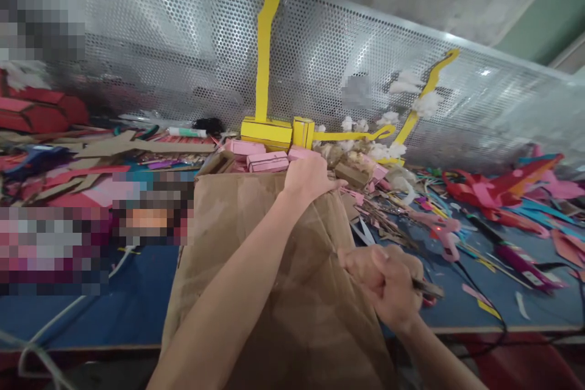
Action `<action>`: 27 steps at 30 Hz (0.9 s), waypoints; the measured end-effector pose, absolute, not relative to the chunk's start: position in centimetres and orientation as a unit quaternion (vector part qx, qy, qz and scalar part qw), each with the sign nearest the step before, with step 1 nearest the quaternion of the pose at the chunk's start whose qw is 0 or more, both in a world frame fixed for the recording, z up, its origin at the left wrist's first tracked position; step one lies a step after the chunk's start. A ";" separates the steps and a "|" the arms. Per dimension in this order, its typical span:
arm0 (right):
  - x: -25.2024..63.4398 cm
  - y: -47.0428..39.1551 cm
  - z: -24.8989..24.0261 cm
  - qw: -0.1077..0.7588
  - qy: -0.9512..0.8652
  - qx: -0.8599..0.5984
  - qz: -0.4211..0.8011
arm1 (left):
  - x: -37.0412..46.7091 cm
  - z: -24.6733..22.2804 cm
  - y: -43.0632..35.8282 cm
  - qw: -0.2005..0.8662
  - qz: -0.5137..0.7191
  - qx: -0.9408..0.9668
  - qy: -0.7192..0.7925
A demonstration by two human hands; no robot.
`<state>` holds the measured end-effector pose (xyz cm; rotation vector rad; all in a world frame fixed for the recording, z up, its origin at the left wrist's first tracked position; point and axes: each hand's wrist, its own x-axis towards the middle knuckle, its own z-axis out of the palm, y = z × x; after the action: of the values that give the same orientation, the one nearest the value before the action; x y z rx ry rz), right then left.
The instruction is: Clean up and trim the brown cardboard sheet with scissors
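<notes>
The left hand point(308, 178), its arm extended over a large sheet of brown cardboard point(247, 219), rests on the sheet's far edge; whether the fingers grip that edge cannot be told. The right hand point(386, 280) is clenched around a dark tool point(428, 289), only partly visible, and lies against the sheet's right edge. Of the two hands, the right is nearer the wearer. The cardboard lies on a blue bench point(457, 308) and extends toward the wearer. Just beyond its far edge sit pink blocks point(267, 161) and a yellow box point(266, 130), above which a wavy yellow strip point(262, 61) stands upright before a perforated metal panel point(183, 42). To the right of the sheet are open scissors point(362, 231), a pink glue gun point(445, 234) with a lit red spot, and red and pink paper pieces point(507, 186). Red boxes point(41, 111) occupy the far left.
</notes>
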<state>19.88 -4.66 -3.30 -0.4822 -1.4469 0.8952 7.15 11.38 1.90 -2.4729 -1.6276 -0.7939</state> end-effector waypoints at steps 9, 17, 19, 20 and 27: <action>21.1 -4.3 -2.6 0.554 -0.674 -0.204 0.444 | 7.0 1.6 11.6 0.029 -0.258 -0.806 -0.532; 21.4 -6.5 0.1 0.552 -0.707 -0.211 0.389 | 6.8 0.7 12.4 0.011 -0.258 -0.793 -0.552; 21.8 -6.8 0.9 0.545 -0.716 -0.210 0.382 | 6.8 0.7 12.4 0.009 -0.258 -0.791 -0.555; 22.0 -6.8 1.1 0.541 -0.720 -0.209 0.382 | 6.7 0.7 12.4 0.009 -0.258 -0.791 -0.555; 22.9 -6.0 -0.8 0.468 -0.781 -0.157 0.382 | 6.7 1.5 12.0 0.022 -0.261 -0.795 -0.547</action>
<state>22.95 -5.97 -0.83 -0.3842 -1.9162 0.9381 6.70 12.00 1.49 -2.4622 -1.6952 -0.8097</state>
